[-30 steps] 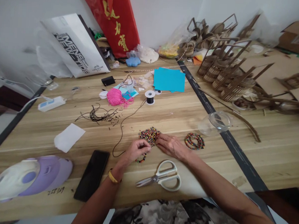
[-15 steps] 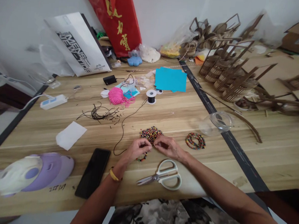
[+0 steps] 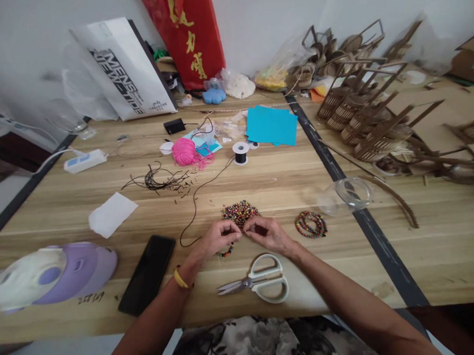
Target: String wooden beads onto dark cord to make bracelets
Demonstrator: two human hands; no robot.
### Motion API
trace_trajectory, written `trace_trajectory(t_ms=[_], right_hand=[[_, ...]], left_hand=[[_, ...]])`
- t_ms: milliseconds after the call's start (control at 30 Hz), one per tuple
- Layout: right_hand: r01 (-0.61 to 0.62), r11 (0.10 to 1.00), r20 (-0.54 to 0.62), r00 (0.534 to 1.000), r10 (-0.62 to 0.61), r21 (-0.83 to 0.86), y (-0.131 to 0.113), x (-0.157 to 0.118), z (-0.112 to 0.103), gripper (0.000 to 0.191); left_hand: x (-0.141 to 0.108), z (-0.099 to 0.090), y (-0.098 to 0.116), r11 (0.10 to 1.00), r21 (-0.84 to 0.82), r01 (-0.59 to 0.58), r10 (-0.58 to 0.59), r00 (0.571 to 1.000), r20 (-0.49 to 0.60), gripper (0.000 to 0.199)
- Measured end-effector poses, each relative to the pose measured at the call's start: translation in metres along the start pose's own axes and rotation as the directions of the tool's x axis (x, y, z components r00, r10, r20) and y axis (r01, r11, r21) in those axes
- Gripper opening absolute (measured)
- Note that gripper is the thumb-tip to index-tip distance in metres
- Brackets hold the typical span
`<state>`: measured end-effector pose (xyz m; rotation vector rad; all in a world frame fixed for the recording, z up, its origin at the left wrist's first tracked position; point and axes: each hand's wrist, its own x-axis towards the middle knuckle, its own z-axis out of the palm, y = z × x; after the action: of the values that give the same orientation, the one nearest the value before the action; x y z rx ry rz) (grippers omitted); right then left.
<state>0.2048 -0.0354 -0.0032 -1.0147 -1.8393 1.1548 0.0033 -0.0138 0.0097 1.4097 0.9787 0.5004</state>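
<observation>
My left hand (image 3: 218,237) is closed, pinching the black cord (image 3: 195,202) near its end; a short string of coloured beads (image 3: 225,251) hangs beneath its fingers. Facing it, my right hand (image 3: 269,234) has thumb and finger pressed together, and what lies between them is too small to name. The fingertips of both hands almost meet just in front of a pile of multicoloured beads (image 3: 240,212). From the spool (image 3: 240,153) the cord runs down to my left hand. Scissors with pale handles (image 3: 255,279) lie below my hands. A coiled bead strand (image 3: 311,224) rests to the right.
A black phone (image 3: 147,275) and a purple-and-white object (image 3: 57,274) lie at the left. Behind are black cord pieces (image 3: 161,179), pink yarn (image 3: 185,152) and blue sheets (image 3: 271,126). A clear jar (image 3: 351,193) and small woven baskets (image 3: 367,121) stand at the right.
</observation>
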Motion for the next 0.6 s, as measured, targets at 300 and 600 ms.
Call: trace_trajectory(t_ms=[300,600], right_hand=[[0.022,1.000,-0.001,1.000,-0.022,-0.015,-0.0028,0.0000,-0.0008,0.022],[0.029,1.000,0.000,1.000,-0.029,-0.004,0.0002,-0.0002,0.0001,0.019]], left_hand=[[0.0004,-0.0012,-0.0003,0.999,0.017,-0.038,0.038,0.999,0.008,0.023],[0.0008,-0.0010,-0.0020,0.998,0.014,-0.056,0.055,0.998,0.009,0.022]])
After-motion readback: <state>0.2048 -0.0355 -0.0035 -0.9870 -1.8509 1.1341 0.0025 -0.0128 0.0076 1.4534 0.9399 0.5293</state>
